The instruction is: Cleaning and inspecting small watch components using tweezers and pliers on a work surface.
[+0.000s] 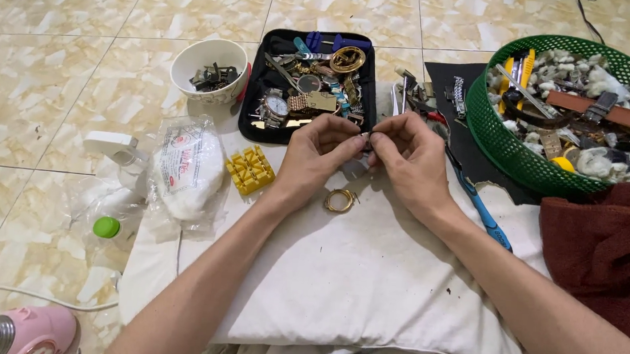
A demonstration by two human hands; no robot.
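Your two hands meet over the white pillow, pinching one small dark part.

Your left hand [316,151] and right hand [407,161] press fingertips together on the small dark part [367,142], held just above a gold ring [340,200] lying on the pillow [338,273]. Beyond sits a black tray [249,115] of watch pieces; a green basket [492,137] stands to your right.

Both forearms are bare to the elbow, no sleeves showing; left hand [315,155] and right hand [408,159] ungloved.
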